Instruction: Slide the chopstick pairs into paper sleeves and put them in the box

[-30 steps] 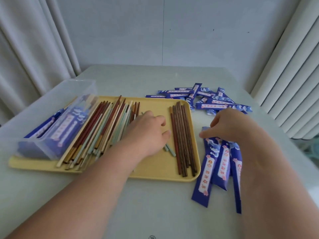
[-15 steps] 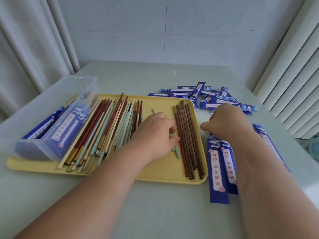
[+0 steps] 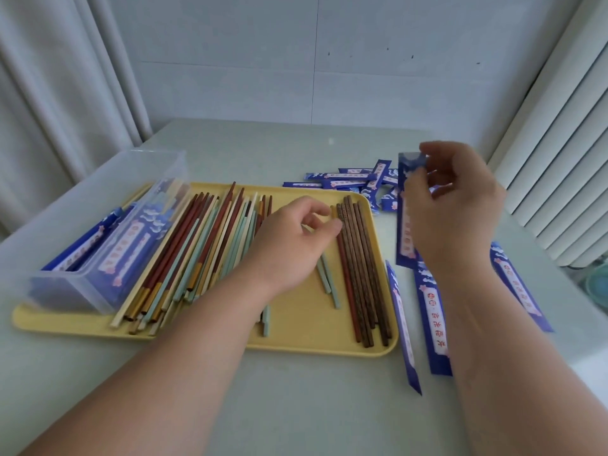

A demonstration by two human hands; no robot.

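A yellow tray (image 3: 296,327) holds a mixed bundle of red, teal and cream chopsticks (image 3: 204,255) and a row of dark brown chopsticks (image 3: 362,274). My left hand (image 3: 289,241) lies over the tray's middle, fingers curled on a teal chopstick pair (image 3: 327,281) whose ends stick out below it. My right hand (image 3: 454,205) is raised right of the tray and pinches the top of a blue paper sleeve (image 3: 405,232) that hangs down. The clear plastic box (image 3: 98,291) stands on the tray's left end with filled blue sleeves inside.
More blue sleeves lie in a heap (image 3: 348,182) behind the tray. Three loose sleeves (image 3: 431,311) lie flat right of it, partly under my right forearm. A single teal chopstick (image 3: 266,320) lies near the tray's front edge. Curtains hang at left, a radiator at right.
My right hand has lifted one blue sleeve off the table and raised it. My left hand has curled its fingers round the teal pair. The camera has tilted up a little.
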